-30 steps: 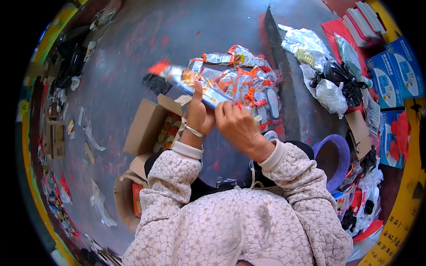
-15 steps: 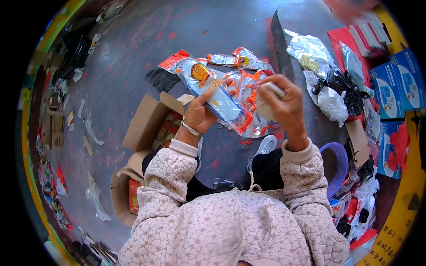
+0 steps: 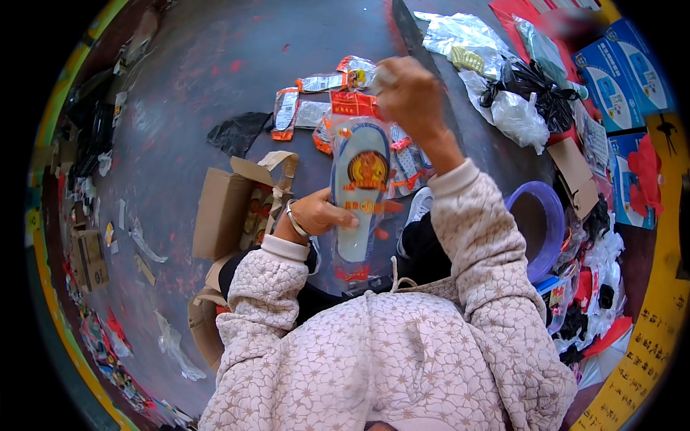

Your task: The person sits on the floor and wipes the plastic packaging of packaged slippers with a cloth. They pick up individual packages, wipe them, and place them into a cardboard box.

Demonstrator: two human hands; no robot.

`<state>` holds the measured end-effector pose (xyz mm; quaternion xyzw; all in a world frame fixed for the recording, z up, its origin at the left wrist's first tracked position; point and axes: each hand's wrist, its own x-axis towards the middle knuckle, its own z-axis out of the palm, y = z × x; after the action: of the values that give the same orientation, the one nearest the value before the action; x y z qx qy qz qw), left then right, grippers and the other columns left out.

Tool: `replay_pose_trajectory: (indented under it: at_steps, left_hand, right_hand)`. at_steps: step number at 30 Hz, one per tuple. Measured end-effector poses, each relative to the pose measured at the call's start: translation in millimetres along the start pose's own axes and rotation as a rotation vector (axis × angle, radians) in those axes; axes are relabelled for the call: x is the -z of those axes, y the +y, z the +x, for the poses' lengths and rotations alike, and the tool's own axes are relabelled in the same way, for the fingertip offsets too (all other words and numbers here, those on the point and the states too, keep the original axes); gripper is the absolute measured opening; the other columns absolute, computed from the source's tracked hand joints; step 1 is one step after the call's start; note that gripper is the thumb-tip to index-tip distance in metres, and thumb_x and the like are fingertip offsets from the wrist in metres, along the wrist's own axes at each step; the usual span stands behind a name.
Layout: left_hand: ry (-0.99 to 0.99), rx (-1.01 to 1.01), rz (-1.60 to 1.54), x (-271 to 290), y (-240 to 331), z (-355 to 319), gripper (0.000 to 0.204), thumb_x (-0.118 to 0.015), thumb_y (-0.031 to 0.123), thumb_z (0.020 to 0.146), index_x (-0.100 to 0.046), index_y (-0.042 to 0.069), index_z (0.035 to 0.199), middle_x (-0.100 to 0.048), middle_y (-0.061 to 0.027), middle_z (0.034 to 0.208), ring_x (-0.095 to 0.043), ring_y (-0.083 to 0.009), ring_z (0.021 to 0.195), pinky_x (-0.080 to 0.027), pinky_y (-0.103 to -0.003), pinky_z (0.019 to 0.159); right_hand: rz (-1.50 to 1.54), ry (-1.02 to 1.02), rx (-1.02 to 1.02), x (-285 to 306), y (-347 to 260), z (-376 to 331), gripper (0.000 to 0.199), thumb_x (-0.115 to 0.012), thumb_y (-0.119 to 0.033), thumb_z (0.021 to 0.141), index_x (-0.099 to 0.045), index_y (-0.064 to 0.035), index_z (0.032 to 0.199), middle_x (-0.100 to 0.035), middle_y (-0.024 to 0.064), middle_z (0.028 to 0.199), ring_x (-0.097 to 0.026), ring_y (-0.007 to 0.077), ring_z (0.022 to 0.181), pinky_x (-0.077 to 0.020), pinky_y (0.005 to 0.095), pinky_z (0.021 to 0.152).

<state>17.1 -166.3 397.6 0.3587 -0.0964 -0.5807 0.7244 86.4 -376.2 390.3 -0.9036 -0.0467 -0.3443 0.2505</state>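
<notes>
At the left, an open cardboard box (image 3: 217,223) stands on the floor (image 3: 172,165), with a sheet of black plastic (image 3: 237,133) just beyond it. The left hand (image 3: 320,214) comes next, closed on the lower half of a clear pack (image 3: 364,205) holding an insole, its thumb across the front and fingers showing past the right edge. The pack is raised in front of the body, its long axis running almost straight away from the wearer, one red end near, the other far. More packs (image 3: 286,111) lie beyond it on the floor. The right hand (image 3: 413,97) is curled around a pale thing (image 3: 386,75), too blurred to name, beyond and right of the pack's far end; whether they touch, I cannot tell. Of the two hands, the left is clearly nearer the pack's middle. Farther right stands a purple tub (image 3: 559,248).
</notes>
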Motion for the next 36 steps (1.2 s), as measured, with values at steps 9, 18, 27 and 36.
replay_pose_trajectory:
  at_steps: [9, 18, 27, 36]
  left_hand:
    - [0.080, 0.043, -0.050, 18.1, 0.6, -0.1, 0.066, -0.057, 0.005, 0.060, -0.042, -0.003, 0.124, -0.059, -0.0186, 0.108, -0.064, -0.0322, 0.083, -0.053, -0.039, 0.075]
    - [-0.003, 0.090, 0.151, 10.4, -6.2, -9.9, 0.066, -0.063, 0.007, 0.060, -0.044, -0.003, 0.123, -0.055, -0.0209, 0.115, -0.058, -0.0252, 0.090, -0.048, -0.035, 0.083]
    - [0.015, -0.037, -0.286, 13.6, -3.3, -22.1, 0.071, -0.064, 0.000, 0.056, -0.038, -0.007, 0.122, -0.049, -0.0338, 0.114, -0.064, -0.0363, 0.064, -0.057, -0.047, 0.057]
    - [-0.029, -0.044, -0.248, 18.7, -0.9, -7.2, 0.067, -0.060, 0.004, 0.064, -0.034, -0.007, 0.125, -0.052, -0.0310, 0.112, -0.066, -0.0346, 0.066, -0.058, -0.038, 0.057]
  right_hand:
    - [0.481, -0.011, 0.187, 40.1, -53.7, 1.2, 0.022, -0.067, -0.007, 0.069, -0.064, -0.0077, 0.090, -0.062, 0.0099, 0.080, -0.063, 0.0243, 0.068, -0.0509, 0.0304, 0.060]
    - [-0.225, -0.314, -0.154, 11.6, 23.7, -1.7, 0.011, -0.057, -0.012, 0.077, -0.062, -0.0052, 0.084, -0.062, 0.0104, 0.071, -0.062, 0.0264, 0.066, -0.0498, 0.0363, 0.059]
    - [1.034, -0.373, -1.082, 36.6, 7.2, 7.8, 0.038, -0.057, -0.037, 0.087, -0.061, -0.0006, 0.096, -0.063, 0.0072, 0.082, -0.061, 0.0149, 0.071, -0.0501, 0.0264, 0.062]
    - [1.047, -0.414, -0.722, 19.7, -7.1, -6.4, 0.023, -0.073, -0.013, 0.072, -0.063, -0.0019, 0.089, -0.064, 0.0046, 0.079, -0.062, 0.0120, 0.068, -0.0508, 0.0244, 0.058]
